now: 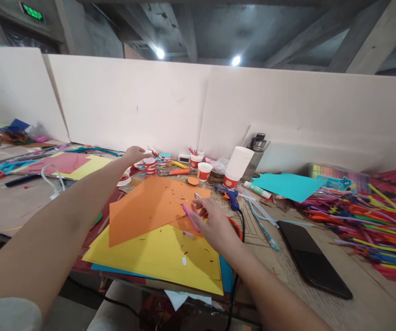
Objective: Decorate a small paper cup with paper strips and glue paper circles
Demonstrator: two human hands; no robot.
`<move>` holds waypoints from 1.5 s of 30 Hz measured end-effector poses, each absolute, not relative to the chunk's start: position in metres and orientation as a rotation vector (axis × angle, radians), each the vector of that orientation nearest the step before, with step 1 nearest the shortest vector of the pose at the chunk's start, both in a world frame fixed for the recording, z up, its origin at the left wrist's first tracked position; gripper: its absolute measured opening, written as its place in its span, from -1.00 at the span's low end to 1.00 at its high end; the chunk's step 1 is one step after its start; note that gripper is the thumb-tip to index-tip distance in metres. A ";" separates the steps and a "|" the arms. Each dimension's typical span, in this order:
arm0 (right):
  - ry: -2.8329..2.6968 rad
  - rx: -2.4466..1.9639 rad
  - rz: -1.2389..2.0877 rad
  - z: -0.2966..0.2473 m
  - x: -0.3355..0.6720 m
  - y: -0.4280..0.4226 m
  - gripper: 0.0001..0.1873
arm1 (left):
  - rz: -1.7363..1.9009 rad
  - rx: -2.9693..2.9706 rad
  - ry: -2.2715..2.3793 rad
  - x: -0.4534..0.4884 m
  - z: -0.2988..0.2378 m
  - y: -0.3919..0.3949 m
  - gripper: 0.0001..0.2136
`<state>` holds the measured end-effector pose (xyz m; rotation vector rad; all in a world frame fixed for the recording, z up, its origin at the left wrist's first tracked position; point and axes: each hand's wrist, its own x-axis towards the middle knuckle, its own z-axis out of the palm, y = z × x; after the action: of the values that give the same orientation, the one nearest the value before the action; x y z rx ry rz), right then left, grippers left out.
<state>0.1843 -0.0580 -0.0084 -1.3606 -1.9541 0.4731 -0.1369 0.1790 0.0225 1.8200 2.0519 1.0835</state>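
Observation:
My left hand (135, 155) reaches to the back of the table, its fingers bent together beside cut red-and-white paper cup pieces (149, 164). Something small and whitish shows at its fingertips, too small to name. My right hand (213, 223) hovers low over or rests on the orange paper (143, 207), fingers loosely curled with thumb and forefinger apart. A pink pen (190, 217) lies right by the thumb. A thin metallic tip (197, 195) pokes out past the forefinger; the rest is hidden. Yellow paper (156, 257) lies under the orange sheet, with scraps on both.
Behind stand a paper cup (204, 171), stacked white cups (239, 163) and a bottle (255, 156). A blue glue gun (230, 195) trails a black cable. To the right lie a black phone (313, 259), pipe cleaners (373, 230) and turquoise paper (289, 185). White boards (132, 101) enclose the back.

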 end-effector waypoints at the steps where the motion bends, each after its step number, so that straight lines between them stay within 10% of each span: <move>1: -1.931 -1.357 0.452 -0.007 0.187 -0.055 -0.73 | 1.112 1.803 2.086 -0.136 0.026 0.177 -0.63; 45: -2.514 -1.940 -0.111 -0.018 0.157 -0.061 -0.63 | 0.954 1.961 1.666 -0.017 -0.034 0.045 -0.84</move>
<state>0.1571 -0.0614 -0.0182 -1.9396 -2.5143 -0.1111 -0.0167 0.0450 -0.0342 1.9608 1.6657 0.9545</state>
